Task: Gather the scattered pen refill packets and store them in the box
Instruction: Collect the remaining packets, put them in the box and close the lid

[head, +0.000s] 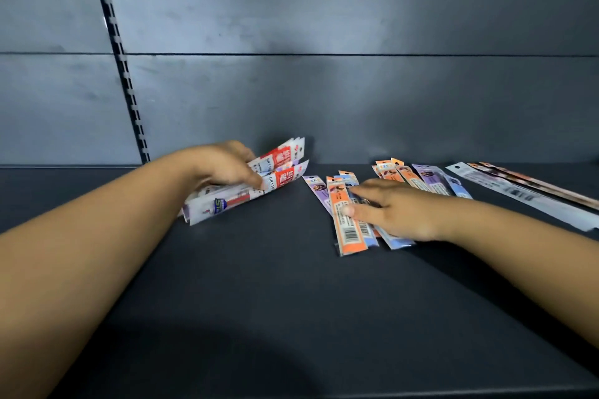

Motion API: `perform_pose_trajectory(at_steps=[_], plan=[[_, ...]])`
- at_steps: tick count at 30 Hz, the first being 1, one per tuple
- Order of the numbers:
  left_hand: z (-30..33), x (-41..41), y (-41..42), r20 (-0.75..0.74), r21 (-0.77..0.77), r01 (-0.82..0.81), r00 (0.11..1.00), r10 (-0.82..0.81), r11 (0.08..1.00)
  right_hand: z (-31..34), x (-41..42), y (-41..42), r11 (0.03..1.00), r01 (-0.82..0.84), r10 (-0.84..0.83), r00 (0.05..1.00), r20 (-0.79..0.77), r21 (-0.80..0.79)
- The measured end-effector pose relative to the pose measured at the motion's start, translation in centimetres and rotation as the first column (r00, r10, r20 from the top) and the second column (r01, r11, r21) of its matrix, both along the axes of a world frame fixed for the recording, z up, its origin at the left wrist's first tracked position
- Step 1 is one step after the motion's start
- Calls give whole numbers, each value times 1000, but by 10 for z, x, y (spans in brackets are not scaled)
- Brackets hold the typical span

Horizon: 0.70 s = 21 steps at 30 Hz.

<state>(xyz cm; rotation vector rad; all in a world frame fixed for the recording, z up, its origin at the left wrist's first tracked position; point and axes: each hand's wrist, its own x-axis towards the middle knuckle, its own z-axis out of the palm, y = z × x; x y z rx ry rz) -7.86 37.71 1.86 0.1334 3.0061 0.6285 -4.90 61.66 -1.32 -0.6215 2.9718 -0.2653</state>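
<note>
My left hand [223,165] grips a stack of red-and-white pen refill packets [278,172], one end lifted off the dark shelf [259,285]. My right hand [398,210] lies flat on a small pile of orange, purple and blue refill packets [348,227], thumb pressing the orange one. Behind it lie more orange and purple packets [421,176]. At the far right rest long clear packets [518,194]. No box is in view.
A dark grey back panel [324,91] rises behind the shelf. A slotted upright rail [124,74] runs down it at the left. The shelf's front edge is at the bottom of the view.
</note>
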Motion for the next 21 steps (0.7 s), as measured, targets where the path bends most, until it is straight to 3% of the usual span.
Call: perform_pose_trajectory(at_steps=[2, 5, 7, 8, 10, 12, 14, 16, 19, 21], plan=[[-1, 2, -15, 59, 266, -28, 998, 13, 964, 0, 0, -1, 1000, 0, 0, 1000, -20, 14], [-1, 9, -18, 127, 613, -63, 992, -20, 788, 2, 0, -5, 997, 5, 4, 993, -117, 79], [2, 14, -9, 111, 775, -56, 993, -48, 629, 7, 4, -9, 999, -10, 1, 984, -176, -50], [3, 16, -3, 78, 832, -31, 995, -61, 554, 12, 6, -13, 978, -17, -20, 984, -176, -208], [8, 23, 11, -14, 892, 66, 993, -118, 447, 25, 12, -22, 798, 21, -72, 996, -61, -602], [11, 31, 25, -113, 905, 182, 974, -194, 385, 39, 15, -32, 536, 91, -16, 995, 98, -839], [14, 39, 34, -174, 905, 253, 954, -244, 343, 50, 19, -42, 352, 110, 91, 984, 151, -929], [13, 43, 37, -222, 910, 296, 939, -262, 290, 54, 22, -50, 246, 72, 135, 985, 108, -967], [11, 53, 32, -265, 895, 338, 927, -264, 289, 52, 24, -56, 124, 60, 148, 986, 79, -990], [3, 57, 28, -273, 873, 366, 914, -300, 321, 47, 25, -56, 103, 75, 170, 981, 91, -992]])
